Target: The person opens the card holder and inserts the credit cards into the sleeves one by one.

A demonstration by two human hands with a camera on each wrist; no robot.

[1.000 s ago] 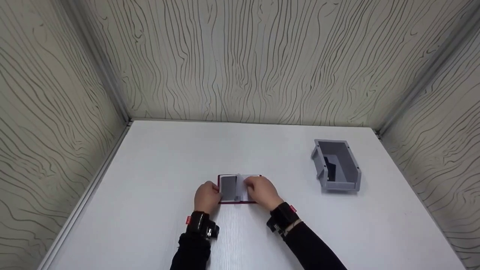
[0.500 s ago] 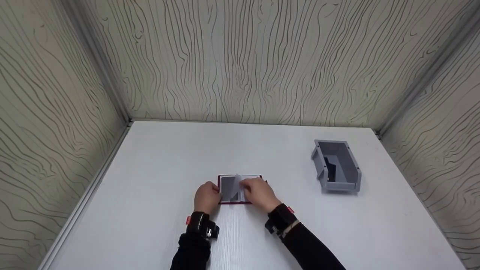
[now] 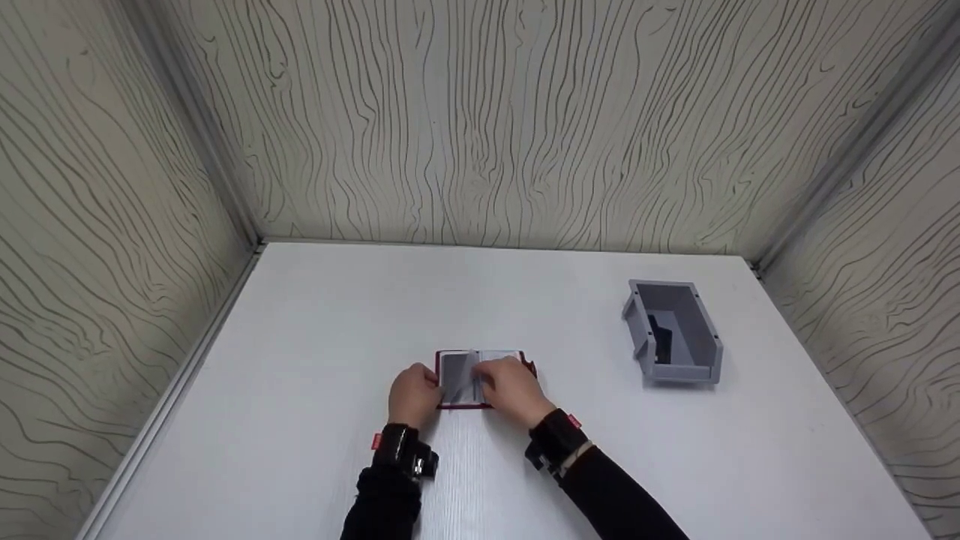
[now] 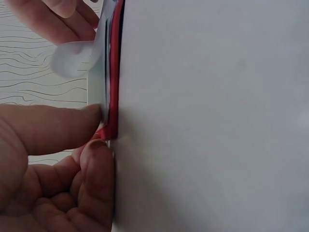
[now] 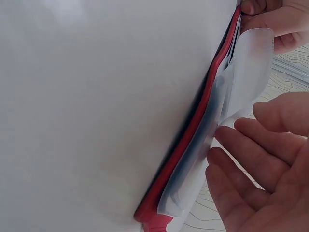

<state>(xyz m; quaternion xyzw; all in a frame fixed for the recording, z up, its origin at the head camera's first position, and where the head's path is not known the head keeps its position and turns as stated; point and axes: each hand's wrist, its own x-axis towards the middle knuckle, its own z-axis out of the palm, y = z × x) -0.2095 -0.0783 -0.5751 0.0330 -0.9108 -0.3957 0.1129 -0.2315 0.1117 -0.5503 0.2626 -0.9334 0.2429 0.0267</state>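
Observation:
A small red card holder (image 3: 459,375) with clear plastic sleeves lies spread open on the white table. At its left edge, my left hand (image 3: 414,394) pinches the cover, thumb on the sleeves and curled index finger against the red rim, as the left wrist view shows. My right hand (image 3: 514,386) is over the right half. One clear sleeve (image 5: 253,67) stands up and bends leftward beside the right fingertips (image 5: 224,133), which rest near its base. The right thumb is apart from the fingers, so no pinch shows. A red clasp strap (image 5: 157,224) sticks out at the holder's right end.
A grey plastic bin (image 3: 681,371) stands at the right of the white table (image 3: 337,315), with a black object (image 3: 661,341) inside. Wood-patterned panels (image 3: 480,120) rise at the back and both sides.
My right hand has moved left across the holder, and the clear sleeve has swung left over the dark left page. The red strap has come into sight. My left hand stays put.

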